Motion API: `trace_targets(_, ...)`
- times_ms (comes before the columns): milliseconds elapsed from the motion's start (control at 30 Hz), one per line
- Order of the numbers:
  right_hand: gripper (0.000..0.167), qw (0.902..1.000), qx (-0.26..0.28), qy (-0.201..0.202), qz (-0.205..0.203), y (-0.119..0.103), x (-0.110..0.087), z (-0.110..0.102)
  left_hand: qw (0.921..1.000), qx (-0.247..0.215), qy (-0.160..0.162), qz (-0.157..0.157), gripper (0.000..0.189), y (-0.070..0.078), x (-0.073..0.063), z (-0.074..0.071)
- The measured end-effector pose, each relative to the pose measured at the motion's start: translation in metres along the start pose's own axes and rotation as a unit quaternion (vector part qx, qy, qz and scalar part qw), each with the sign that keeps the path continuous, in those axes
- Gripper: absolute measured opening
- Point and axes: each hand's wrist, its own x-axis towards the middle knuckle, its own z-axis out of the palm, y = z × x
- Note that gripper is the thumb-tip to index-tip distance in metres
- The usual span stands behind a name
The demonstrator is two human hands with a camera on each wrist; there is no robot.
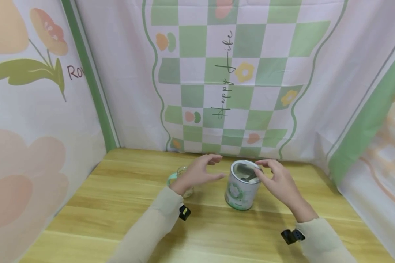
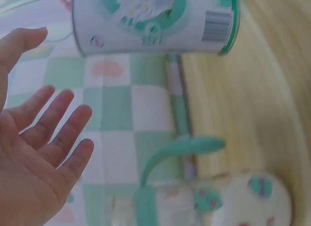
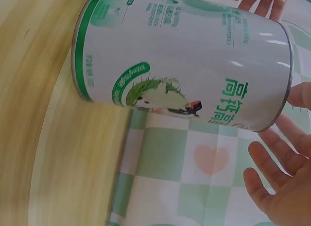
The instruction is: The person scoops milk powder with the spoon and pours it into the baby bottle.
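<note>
A white and green milk powder can [image 1: 241,193] stands upright on the wooden table. Its round top shows a dark interior with a dark shape in it; whether a see-through cover lies over it, I cannot tell. My left hand [image 1: 200,172] hovers left of the can, fingers spread and apart from it. On the right side, my right hand [image 1: 279,181] has its thumb at the can's upper rim, its other fingers loosely extended beside it. Partly hidden behind the left hand is a clear cup [image 1: 188,191] with a mint-green handle [image 2: 182,148] and a printed pattern.
The wooden table [image 1: 95,219] ends at the back against a hanging cloth [image 1: 192,40] with green and white checks. Floral curtains [image 1: 46,153] enclose the left and right sides. Dark devices [image 1: 291,236] sit at both sleeve cuffs.
</note>
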Motion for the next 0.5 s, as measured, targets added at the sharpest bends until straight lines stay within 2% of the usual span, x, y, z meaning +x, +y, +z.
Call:
trace_targets(133,0.03,0.9999,-0.009,-0.003,-0.01,0.002,0.001,-0.001,0.9997,0.022,0.003,0.007,0.057,-0.005,-0.007,-0.016)
trace_targets(267,0.03,0.9996,-0.021,-0.001,-0.021,0.003,0.0,-0.005,0.9969,0.077,0.013,0.01,0.054,-0.01,-0.017,-0.033)
trace_targets(367,0.029,0.9993,-0.027,0.001,-0.028,0.004,-0.002,-0.007,0.9894,0.141,0.029,0.021,0.051,-0.016,-0.025,-0.045)
trace_targets(500,0.029,0.9989,-0.031,0.002,-0.036,0.008,-0.005,-0.008,0.9753,0.213,0.052,0.031,0.048,-0.026,-0.037,-0.058)
